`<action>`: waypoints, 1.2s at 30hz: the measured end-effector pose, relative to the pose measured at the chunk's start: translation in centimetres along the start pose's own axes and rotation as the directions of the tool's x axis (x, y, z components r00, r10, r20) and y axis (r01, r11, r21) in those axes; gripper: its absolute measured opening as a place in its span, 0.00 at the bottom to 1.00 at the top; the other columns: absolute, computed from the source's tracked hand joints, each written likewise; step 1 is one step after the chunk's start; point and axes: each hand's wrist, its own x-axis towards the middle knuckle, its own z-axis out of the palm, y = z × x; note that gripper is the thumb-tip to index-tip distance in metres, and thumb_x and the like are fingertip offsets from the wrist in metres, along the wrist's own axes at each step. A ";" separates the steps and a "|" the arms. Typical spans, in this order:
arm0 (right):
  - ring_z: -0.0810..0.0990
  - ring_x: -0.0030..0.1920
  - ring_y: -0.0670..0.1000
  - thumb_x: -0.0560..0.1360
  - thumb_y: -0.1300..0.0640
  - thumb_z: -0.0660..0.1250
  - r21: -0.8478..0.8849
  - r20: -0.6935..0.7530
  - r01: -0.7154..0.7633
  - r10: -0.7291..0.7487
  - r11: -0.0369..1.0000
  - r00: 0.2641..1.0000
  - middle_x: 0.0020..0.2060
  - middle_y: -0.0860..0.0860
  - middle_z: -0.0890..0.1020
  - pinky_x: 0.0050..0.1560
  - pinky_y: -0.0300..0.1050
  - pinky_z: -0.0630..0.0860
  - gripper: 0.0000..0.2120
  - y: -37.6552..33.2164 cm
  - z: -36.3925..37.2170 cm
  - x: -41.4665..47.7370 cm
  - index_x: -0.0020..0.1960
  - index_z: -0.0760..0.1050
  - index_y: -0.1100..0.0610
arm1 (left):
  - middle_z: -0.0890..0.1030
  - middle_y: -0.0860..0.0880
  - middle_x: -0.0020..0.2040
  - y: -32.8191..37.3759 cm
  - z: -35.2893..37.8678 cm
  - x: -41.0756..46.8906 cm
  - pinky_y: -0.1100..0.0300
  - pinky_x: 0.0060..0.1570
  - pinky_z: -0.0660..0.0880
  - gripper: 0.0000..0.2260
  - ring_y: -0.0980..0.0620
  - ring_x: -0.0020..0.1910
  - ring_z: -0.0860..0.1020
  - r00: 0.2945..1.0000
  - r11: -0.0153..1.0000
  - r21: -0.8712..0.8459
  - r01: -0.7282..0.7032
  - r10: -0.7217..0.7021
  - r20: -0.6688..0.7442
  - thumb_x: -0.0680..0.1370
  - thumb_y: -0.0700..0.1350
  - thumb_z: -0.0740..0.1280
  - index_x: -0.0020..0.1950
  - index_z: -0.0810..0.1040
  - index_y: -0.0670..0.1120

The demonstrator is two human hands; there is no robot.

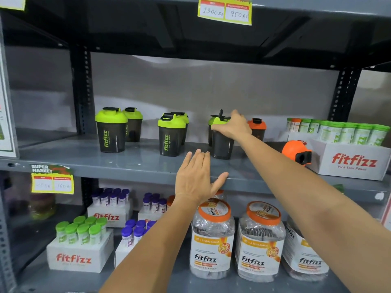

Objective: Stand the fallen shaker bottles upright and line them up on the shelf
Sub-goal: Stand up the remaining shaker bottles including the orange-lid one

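On the grey shelf (135, 161) stand two pairs of dark shakers with green lids, one pair at the left (111, 132) and one in the middle (171, 137). My right hand (233, 124) grips the green lid of another upright shaker (222, 148), with a further one just behind it. An orange-lidded shaker (257, 129) stands upright at the back. A second orange-lidded shaker (295, 152) lies on its side, partly hidden behind my right forearm. My left hand (197, 176) hovers open at the shelf's front edge, holding nothing.
A white fitfizz box (351, 163) with green-capped tubes stands at the right end of the shelf, close to the fallen shaker. The lower shelf holds big orange-lidded jars (212, 240) and boxes of tubes (80, 252). Price tags hang on the shelf edges.
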 end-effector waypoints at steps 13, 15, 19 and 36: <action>0.74 0.57 0.61 0.58 0.38 0.72 0.127 0.004 0.040 -0.041 0.991 0.999 0.59 0.55 0.69 0.48 0.51 0.73 0.38 1.7 0.6 -0.4 0.64 0.65 0.50 | 0.80 0.42 0.60 0.0 0.0 -0.1 0.49 0.68 0.65 0.34 0.46 0.64 0.75 1.000 1.000 0.002 -0.007 0.007 -0.007 0.76 0.64 0.51 0.64 0.76 0.39; 0.72 0.60 0.61 0.56 0.34 0.72 0.143 -0.002 0.041 -0.041 0.989 0.999 0.62 0.55 0.67 0.53 0.53 0.74 0.42 1.9 0.7 -0.5 0.66 0.63 0.46 | 0.81 0.42 0.60 0.0 0.0 -0.1 0.49 0.68 0.65 0.34 0.46 0.64 0.75 1.000 1.000 0.002 -0.007 0.007 -0.009 0.76 0.64 0.50 0.64 0.76 0.39; 0.74 0.57 0.58 0.51 0.27 0.71 0.215 -0.126 0.041 -0.014 0.976 0.992 0.59 0.54 0.72 0.46 0.49 0.72 0.47 2.2 1.6 -0.9 0.63 0.62 0.48 | 0.81 0.42 0.59 0.0 0.0 -0.1 0.50 0.68 0.65 0.33 0.46 0.64 0.76 1.000 1.000 0.007 -0.009 0.009 -0.008 0.76 0.64 0.50 0.63 0.76 0.39; 0.72 0.59 0.56 0.59 0.48 0.77 0.450 0.135 -0.128 0.075 0.884 0.988 0.67 0.57 0.70 0.50 0.42 0.70 0.52 2.1 -0.8 -0.4 0.74 0.51 0.56 | 0.81 0.42 0.59 0.0 0.0 0.0 0.49 0.68 0.68 0.33 0.46 0.63 0.76 1.000 1.000 -0.012 -0.017 0.017 -0.022 0.76 0.64 0.51 0.63 0.76 0.39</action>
